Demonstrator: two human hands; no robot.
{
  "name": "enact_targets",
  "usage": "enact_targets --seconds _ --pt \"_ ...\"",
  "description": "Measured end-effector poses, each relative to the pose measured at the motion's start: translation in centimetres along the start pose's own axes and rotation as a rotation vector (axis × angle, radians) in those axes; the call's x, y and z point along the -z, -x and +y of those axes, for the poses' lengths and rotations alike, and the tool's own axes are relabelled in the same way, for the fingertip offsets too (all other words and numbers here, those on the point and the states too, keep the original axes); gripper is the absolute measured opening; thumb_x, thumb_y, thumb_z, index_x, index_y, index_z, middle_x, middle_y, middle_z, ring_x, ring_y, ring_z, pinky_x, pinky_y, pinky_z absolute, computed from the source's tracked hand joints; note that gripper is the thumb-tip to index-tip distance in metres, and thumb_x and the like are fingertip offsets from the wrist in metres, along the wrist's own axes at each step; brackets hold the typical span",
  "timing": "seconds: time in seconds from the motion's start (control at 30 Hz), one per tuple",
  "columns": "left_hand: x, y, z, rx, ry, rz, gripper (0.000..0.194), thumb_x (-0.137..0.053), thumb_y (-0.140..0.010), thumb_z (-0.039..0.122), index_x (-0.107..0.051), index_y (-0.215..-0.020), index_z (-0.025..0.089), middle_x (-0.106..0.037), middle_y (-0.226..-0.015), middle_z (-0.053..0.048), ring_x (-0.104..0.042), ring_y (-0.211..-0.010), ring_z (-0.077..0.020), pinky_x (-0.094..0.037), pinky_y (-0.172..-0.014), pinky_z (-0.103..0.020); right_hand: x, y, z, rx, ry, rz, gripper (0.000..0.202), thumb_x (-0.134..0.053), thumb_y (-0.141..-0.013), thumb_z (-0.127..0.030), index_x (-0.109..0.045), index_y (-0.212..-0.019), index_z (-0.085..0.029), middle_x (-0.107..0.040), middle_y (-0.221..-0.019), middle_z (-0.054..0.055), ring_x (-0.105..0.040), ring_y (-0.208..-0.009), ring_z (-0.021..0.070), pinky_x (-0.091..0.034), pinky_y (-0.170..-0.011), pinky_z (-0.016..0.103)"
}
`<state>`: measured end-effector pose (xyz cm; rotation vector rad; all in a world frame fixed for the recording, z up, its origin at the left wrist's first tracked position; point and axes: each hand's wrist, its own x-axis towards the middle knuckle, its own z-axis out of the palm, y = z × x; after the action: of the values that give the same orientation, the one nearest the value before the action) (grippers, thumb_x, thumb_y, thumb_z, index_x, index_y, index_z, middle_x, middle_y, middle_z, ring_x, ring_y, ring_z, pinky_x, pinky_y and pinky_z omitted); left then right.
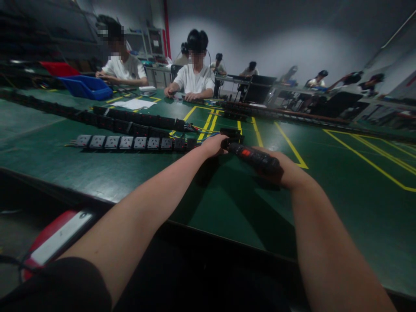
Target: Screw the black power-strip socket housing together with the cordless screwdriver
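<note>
My right hand (pixel 279 167) is closed around a black power screwdriver (pixel 256 158) with an orange-red switch. Its nose points left, toward my left hand (pixel 215 145). That hand is curled at the right end of a long power strip (pixel 139 143), made of grey and black socket modules in a row. Black parts (pixel 231 133) show just beyond my left fingers. The screwdriver's tip and most of my left fingertips are hidden, so whether the tip touches the strip cannot be seen.
More black socket strips (pixel 136 119) lie behind, with coloured wires (pixel 191 127) at one end. A blue bin (pixel 86 86) and white papers (pixel 134 104) are farther back on the green table (pixel 325 208), marked with yellow tape. Several people sit opposite. A red-and-white object (pixel 58 238) is below the left edge.
</note>
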<state>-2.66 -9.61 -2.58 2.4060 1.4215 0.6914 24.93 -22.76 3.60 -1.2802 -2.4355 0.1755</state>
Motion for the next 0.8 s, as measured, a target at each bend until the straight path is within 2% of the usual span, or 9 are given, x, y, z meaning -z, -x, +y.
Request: enact_targets --seconds 0.13,0.33,0.5,0.8 --pt "-0.1 -0.1 -0.1 -0.002 0.015 0.002 0.072 -0.092 -0.089 0.028 -0.072 -0.158 0.029 -0.077 -0.159 -0.01 -0.073 -0.146 -0.0352 -0.057 -0.128 -0.045 0.2 -0.1 -0.3 -0.021 -0.053 -0.02 0.063 -0.076 -0.085 -0.028 -0.075 -0.148 -0.024 -0.084 -0.138 0.015 -0.082 -0.127 0.0394 -0.065 -0.113 0.061" --pt "0.0 -0.1 0.0 -0.001 0.001 -0.006 0.072 -0.091 -0.09 0.028 -0.071 -0.159 0.028 -0.076 -0.16 -0.01 -0.072 -0.148 -0.0344 -0.057 -0.128 -0.044 0.3 -0.1 -0.8 -0.025 -0.081 -0.027 0.061 -0.076 -0.084 -0.027 -0.074 -0.145 -0.023 -0.085 -0.136 0.015 -0.083 -0.124 0.0379 -0.066 -0.112 0.059" --pt "-0.2 -0.3 -0.3 -0.019 0.009 -0.002 0.07 -0.09 -0.092 0.027 -0.071 -0.159 0.026 -0.075 -0.16 -0.012 -0.073 -0.146 -0.0349 -0.057 -0.128 -0.045 0.3 -0.2 -0.9 -0.021 -0.065 -0.046 0.063 -0.075 -0.085 -0.029 -0.073 -0.148 -0.022 -0.084 -0.138 0.016 -0.082 -0.126 0.0395 -0.065 -0.113 0.062" --pt "0.0 -0.3 -0.2 -0.017 0.011 -0.012 0.067 -0.09 -0.092 0.027 -0.074 -0.156 0.03 -0.077 -0.158 -0.009 -0.073 -0.144 -0.0323 -0.056 -0.128 -0.044 0.7 -0.1 -1.4 -0.027 -0.014 -0.066 0.06 -0.07 -0.089 -0.033 -0.072 -0.147 -0.02 -0.085 -0.136 0.017 -0.083 -0.125 0.04 -0.066 -0.11 0.06"
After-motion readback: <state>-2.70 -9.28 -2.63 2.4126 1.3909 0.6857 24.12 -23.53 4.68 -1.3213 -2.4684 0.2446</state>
